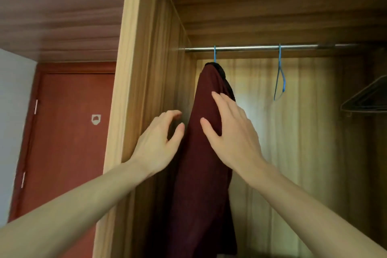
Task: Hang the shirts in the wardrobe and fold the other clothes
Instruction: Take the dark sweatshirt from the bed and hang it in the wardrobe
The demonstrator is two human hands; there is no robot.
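Maroon shirt on rail — both grips loose, empty; spare blue hanger beside

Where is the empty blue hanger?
In the head view, the empty blue hanger hangs on the metal rail, right of the maroon shirt.

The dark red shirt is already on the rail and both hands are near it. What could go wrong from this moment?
1. The right hand lies flat on the maroon shirt; a push might slide it off its blue hanger.
2. The shirt hangs close against the wardrobe side wall, so it may crease or snag there.
3. The left hand, fingers loosely curled, holds nothing, so it would not catch a slipping shirt.
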